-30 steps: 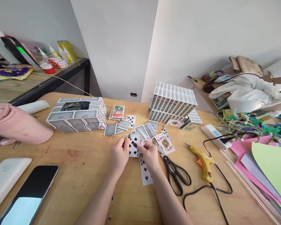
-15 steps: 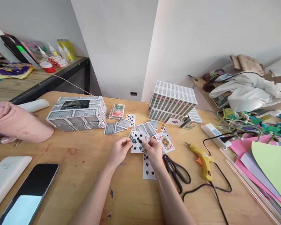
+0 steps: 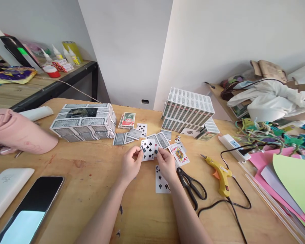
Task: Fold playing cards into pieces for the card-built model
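Note:
Between both hands a seven of spades playing card [image 3: 148, 147] is held up over the wooden table, face toward me. Behind its right edge shows a strip of another card with red print [image 3: 156, 147]. My left hand [image 3: 131, 164] is closed, pinching the left side between thumb and fingers. My right hand [image 3: 167, 165], also closed, grips the right side of the cards. Partly under my right wrist lies a six of spades [image 3: 161, 184]. A red face card [image 3: 179, 154] lies right of my right hand, and patterned card backs [image 3: 163, 139] lie just beyond.
Black scissors [image 3: 190, 184] and a yellow glue gun [image 3: 221, 174] with its cord lie to the right. A card-covered box [image 3: 83, 123] stands back left, stacked card boxes [image 3: 188, 105] back right. A phone [image 3: 35, 206] and pink tumbler [image 3: 25, 132] are left.
The seven of spades has been lifted and tilted slightly more upright, and shifted a little left over the card behind it. Both hands stay pinched at its sides.

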A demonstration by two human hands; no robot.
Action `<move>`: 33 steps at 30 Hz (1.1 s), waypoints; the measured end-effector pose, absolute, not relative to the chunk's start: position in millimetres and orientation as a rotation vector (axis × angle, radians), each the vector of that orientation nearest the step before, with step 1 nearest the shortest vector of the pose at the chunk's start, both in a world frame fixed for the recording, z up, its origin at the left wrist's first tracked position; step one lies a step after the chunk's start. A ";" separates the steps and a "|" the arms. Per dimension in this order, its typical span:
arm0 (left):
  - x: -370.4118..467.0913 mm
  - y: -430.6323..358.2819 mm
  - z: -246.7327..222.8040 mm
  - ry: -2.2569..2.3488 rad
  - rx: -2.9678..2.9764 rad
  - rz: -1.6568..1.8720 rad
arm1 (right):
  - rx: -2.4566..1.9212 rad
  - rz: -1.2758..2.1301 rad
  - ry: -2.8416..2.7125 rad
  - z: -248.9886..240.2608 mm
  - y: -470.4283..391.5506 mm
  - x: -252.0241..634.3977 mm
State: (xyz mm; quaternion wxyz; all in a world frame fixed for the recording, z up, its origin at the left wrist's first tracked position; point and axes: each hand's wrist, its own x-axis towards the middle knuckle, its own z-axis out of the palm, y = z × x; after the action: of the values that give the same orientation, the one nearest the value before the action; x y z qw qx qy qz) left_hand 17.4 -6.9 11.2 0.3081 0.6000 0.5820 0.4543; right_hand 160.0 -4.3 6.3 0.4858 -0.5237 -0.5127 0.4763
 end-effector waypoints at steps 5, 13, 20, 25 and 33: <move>15.3 -7.6 10.8 1.570 1.724 1.220 | -1.323 1.028 -1.334 4.6 -6.6 160.6; 29.1 -19.8 3.9 1.571 2.147 1.310 | -1.675 0.402 -1.485 1.8 -13.8 148.8; 29.3 -19.4 5.8 1.621 2.236 1.320 | -1.502 0.611 -1.353 -4.5 -10.8 148.5; 29.3 -20.2 7.5 1.617 2.233 1.320 | -1.412 0.715 -1.295 -6.5 -7.2 154.1; 30.0 -21.4 7.7 1.654 2.306 1.252 | -1.480 0.680 -1.244 -0.4 -9.7 152.5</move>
State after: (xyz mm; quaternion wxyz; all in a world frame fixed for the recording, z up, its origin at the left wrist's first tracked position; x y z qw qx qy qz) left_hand 30.0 -21.4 7.7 0.0200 0.7433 0.5332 0.4035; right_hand 152.5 -9.7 -0.4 0.5194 -0.6170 -0.5188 0.2834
